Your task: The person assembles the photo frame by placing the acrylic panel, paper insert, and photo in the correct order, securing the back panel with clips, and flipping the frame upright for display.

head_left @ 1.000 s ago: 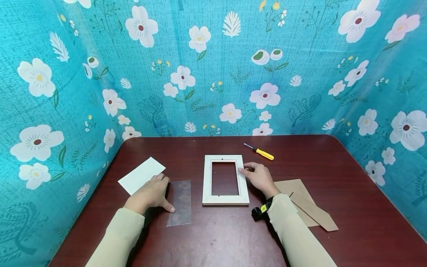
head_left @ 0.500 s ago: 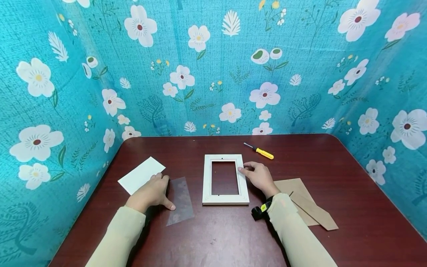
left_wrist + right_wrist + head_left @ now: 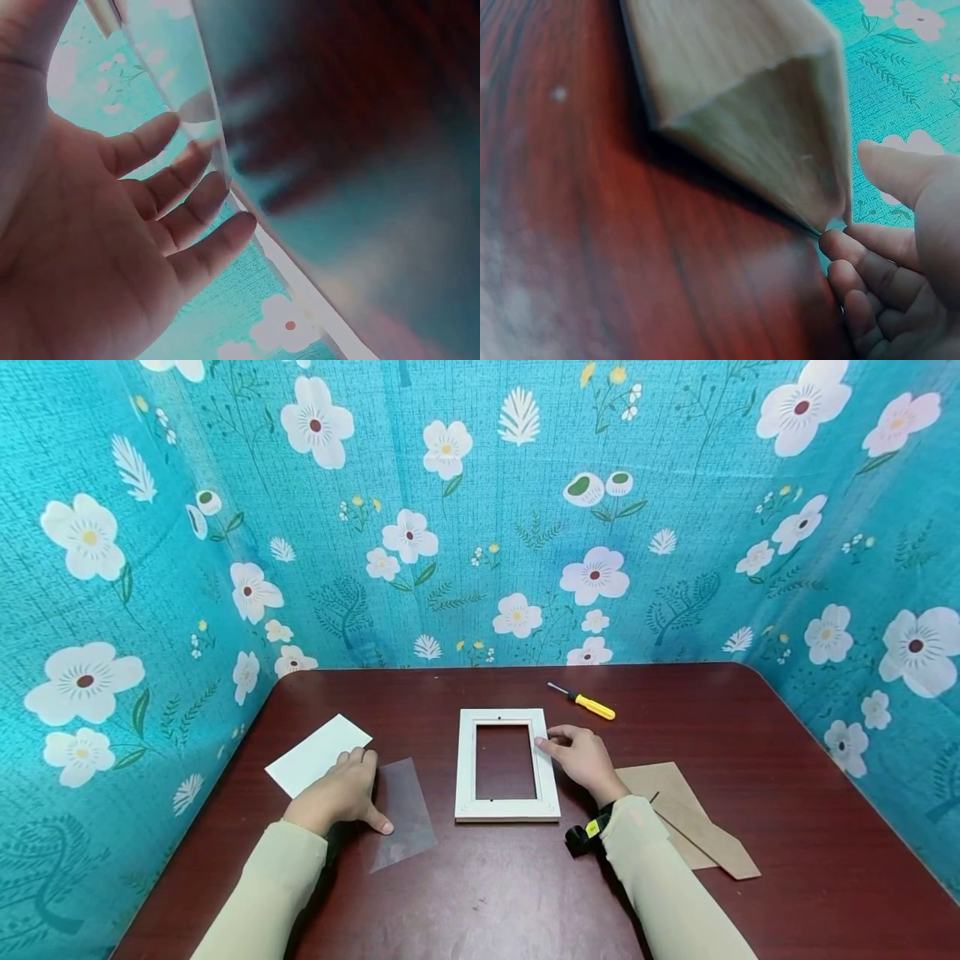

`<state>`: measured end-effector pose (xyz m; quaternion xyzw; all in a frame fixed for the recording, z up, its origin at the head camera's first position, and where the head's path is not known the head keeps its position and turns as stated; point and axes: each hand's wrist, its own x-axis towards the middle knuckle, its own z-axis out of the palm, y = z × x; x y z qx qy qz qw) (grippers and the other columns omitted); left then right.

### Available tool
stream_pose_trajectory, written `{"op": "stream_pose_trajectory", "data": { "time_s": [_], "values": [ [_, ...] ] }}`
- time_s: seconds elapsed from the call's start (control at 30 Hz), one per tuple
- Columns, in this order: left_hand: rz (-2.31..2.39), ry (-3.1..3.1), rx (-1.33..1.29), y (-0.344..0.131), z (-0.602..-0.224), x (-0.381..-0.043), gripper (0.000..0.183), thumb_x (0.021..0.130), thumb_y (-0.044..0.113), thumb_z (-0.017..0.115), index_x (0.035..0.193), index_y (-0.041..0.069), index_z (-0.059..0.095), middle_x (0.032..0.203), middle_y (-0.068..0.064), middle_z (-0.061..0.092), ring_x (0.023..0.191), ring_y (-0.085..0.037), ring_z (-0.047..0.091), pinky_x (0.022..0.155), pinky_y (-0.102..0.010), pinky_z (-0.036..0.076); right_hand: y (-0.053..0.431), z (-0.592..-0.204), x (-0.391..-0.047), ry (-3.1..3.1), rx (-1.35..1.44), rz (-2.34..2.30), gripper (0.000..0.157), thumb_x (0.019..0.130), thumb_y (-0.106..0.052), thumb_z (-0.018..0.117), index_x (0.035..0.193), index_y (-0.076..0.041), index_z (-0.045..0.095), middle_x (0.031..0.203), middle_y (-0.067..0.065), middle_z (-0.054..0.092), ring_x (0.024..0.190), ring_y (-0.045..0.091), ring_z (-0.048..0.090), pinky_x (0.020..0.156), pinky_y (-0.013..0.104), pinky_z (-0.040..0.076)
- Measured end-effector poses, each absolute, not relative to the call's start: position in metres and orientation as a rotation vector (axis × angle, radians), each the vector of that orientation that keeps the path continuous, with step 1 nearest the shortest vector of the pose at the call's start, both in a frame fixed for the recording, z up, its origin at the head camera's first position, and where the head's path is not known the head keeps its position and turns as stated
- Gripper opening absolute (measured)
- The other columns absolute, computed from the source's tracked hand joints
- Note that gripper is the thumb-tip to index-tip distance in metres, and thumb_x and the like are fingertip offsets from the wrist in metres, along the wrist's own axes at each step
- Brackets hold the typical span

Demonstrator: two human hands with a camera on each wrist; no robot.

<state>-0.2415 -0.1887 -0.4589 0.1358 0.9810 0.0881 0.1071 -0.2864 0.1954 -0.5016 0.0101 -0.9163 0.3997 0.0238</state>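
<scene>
We count two bare hands, each below one pale sleeve (image 3: 258, 893), at one dark red table (image 3: 480, 893). The left hand (image 3: 337, 793) has its thumb and fingers apart, gripping nothing that we can make out; the left wrist view shows its four fingers only lightly bent. Its thumb tip lies over the left part of the one clear sheet (image 3: 408, 814), while its fingers cover part of the edge of the one white card (image 3: 322, 752); we cannot tell how firmly either is touched. The right hand (image 3: 588, 764) is clamped on the right rail of the one white frame (image 3: 467, 768), thumb on the upper face and bent fingers against the outer side. We see that frame lying flat near the middle of the table, its four rails around one rectangular opening, with two small dark dots, one on the far rail and one on the near rail. The clear sheet sits between the card and the frame, slightly turned. We find one screwdriver (image 3: 596, 706) beyond the right hand, its single yellow handle pointing rightward. Beside the right forearm lies one brown board (image 3: 667, 781), with one narrow brown strip (image 3: 712, 839) slanting across it. One black device (image 3: 585, 837) with a yellow patch sits at the right wrist, and a blue flowered curtain (image 3: 480, 527) surrounds the table on three sides.
</scene>
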Motion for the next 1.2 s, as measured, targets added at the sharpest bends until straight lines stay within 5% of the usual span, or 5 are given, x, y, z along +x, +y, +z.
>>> {"op": "stream_pose_trajectory", "data": {
  "time_s": [0.17, 0.37, 0.5, 0.8, 1.2],
  "values": [
    [0.337, 2.884, 0.380, -0.188, -0.457, -0.239, 0.101, 0.046, 0.051, 0.095, 0.120, 0.007, 0.043, 0.106, -0.014, 0.049, 0.095, -0.031, 0.045, 0.083, -0.048, 0.042, 0.196, -0.502, -0.286, -2.833, 0.040, 1.245, 0.054, 0.087, -0.052, 0.068, 0.119, -0.009, 0.068, 0.104, 0.006, 0.067, 0.090, 0.021, 0.060, 0.075, 0.039, 0.048],
    [0.282, 2.896, 0.370, -0.187, -0.459, -0.239, 0.118, 0.047, 0.052, 0.095, 0.135, -0.005, 0.040, 0.121, -0.025, 0.046, 0.106, -0.037, 0.043, 0.090, -0.049, 0.043, 0.196, -0.502, -0.286, -2.837, 0.043, 1.250, 0.055, 0.087, -0.053, 0.068, 0.120, -0.009, 0.067, 0.104, 0.006, 0.067, 0.091, 0.021, 0.060, 0.075, 0.039, 0.049],
    [0.252, 2.902, 0.388, -0.186, -0.459, -0.239, 0.113, 0.047, 0.052, 0.094, 0.130, -0.009, 0.048, 0.113, -0.021, 0.046, 0.099, -0.034, 0.042, 0.086, -0.044, 0.046, 0.196, -0.503, -0.286, -2.836, 0.032, 1.249, 0.054, 0.086, -0.053, 0.068, 0.119, -0.009, 0.068, 0.103, 0.006, 0.067, 0.090, 0.021, 0.060, 0.075, 0.038, 0.049],
    [0.318, 2.960, 0.392, -0.189, -0.457, -0.237, 0.111, 0.044, 0.058, 0.094, 0.126, 0.002, 0.044, 0.115, -0.019, 0.044, 0.102, -0.036, 0.043, 0.085, -0.049, 0.046, 0.196, -0.504, -0.288, -2.831, 0.028, 1.259, 0.053, 0.086, -0.052, 0.069, 0.119, -0.010, 0.068, 0.103, 0.006, 0.067, 0.090, 0.021, 0.060, 0.075, 0.038, 0.049],
    [0.569, 3.001, 0.385, -0.198, -0.457, -0.233, 0.109, 0.063, 0.057, 0.084, 0.139, -0.005, 0.037, 0.121, -0.021, 0.051, 0.110, -0.036, 0.046, 0.093, -0.055, 0.043, 0.197, -0.503, -0.287, -2.839, 0.035, 1.249, 0.047, 0.088, -0.046, 0.069, 0.118, -0.009, 0.068, 0.102, 0.006, 0.067, 0.089, 0.021, 0.060, 0.074, 0.038, 0.048]
  ]
}}
